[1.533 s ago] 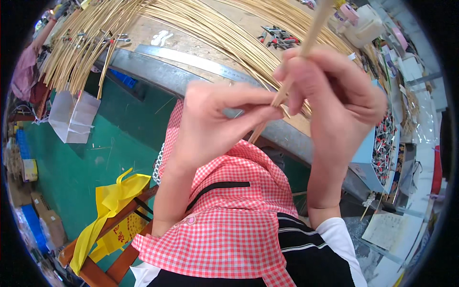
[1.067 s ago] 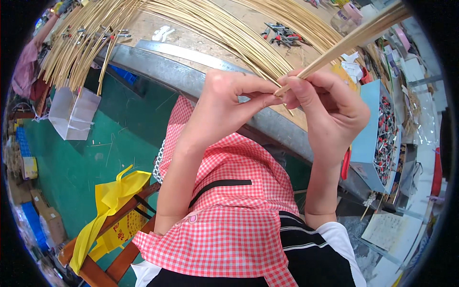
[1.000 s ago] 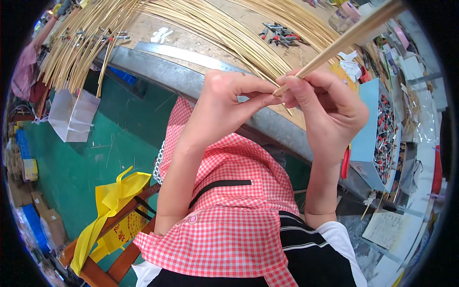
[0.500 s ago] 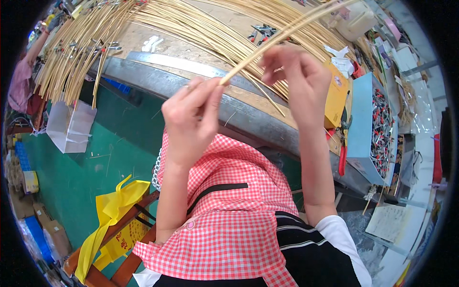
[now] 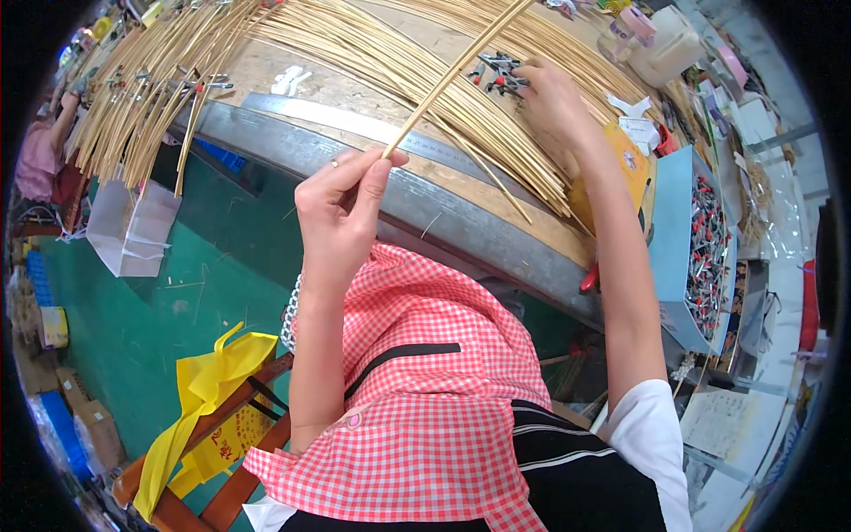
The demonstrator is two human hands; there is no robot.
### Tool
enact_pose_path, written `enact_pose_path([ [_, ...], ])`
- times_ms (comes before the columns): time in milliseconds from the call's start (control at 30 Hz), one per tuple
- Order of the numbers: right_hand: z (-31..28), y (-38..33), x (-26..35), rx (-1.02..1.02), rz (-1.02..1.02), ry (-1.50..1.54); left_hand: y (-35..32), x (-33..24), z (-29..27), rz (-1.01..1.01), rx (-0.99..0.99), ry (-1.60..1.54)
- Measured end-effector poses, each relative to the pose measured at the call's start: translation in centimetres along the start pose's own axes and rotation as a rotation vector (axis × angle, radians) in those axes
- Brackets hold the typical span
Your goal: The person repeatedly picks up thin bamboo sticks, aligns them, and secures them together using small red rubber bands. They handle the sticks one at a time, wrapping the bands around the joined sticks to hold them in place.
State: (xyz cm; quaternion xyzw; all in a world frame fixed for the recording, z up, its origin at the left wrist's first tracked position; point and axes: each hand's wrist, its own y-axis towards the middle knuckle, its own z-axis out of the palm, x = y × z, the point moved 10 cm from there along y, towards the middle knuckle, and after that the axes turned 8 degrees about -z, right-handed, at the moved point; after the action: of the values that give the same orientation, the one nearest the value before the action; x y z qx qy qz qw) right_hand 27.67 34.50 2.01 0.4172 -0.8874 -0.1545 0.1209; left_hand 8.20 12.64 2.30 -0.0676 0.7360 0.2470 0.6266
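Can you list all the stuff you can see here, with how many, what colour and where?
cane strip: one, pale tan, its end pinched in the left hand
cane bundles: many, tan, spread across the bench
bench: one, grey metal edge, across the middle
small clips: a few, dark with red, under the right hand
blue tray: one, full of red-tipped bits, at right
yellow bag: one, lower left
apron: one, red-and-white check, on the lap
left hand: raised, centre
right hand: reaching onto the bench

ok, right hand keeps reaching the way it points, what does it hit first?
Probably the small cluster of red-tipped metal clips lying on the cane strips; the right hand sits right beside them. Depth is unclear.
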Motion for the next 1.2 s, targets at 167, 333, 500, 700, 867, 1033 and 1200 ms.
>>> enact_pose_path([
  [167, 2.7, 1.3, -1.2, 0.169, 0.011, -0.088, 0.0, 0.7, 1.0, -0.012, 0.059, -0.079],
  [333, -1.6, -1.0, 0.2, -0.059, 0.081, -0.042, -0.2, 1.3, 1.4, -0.111, 0.087, -0.141],
  [500, -4.4, -5.5, 2.1, -0.138, 0.497, 0.556, -0.5, 1.6, 2.1, -0.105, 0.104, -0.164],
  [700, -3.9, -10.2, 8.9, -0.317, 0.413, 1.527, -1.1, 1.4, 4.1, -0.114, 0.203, -0.144],
  [867, -4.0, -12.1, 10.9, -0.464, 0.439, 1.668, -1.7, 0.4, 5.6, -0.046, 0.249, -0.073],
  [1033, -3.5, -13.2, 10.6, -0.535, 0.5, 1.51, -2.2, -0.4, 6.3, 0.005, 0.254, -0.023],
  [1200, -3.7, -13.8, 10.5, -0.637, 0.498, 1.439, -2.4, -0.7, 6.5, 0.068, 0.243, -0.015],
])
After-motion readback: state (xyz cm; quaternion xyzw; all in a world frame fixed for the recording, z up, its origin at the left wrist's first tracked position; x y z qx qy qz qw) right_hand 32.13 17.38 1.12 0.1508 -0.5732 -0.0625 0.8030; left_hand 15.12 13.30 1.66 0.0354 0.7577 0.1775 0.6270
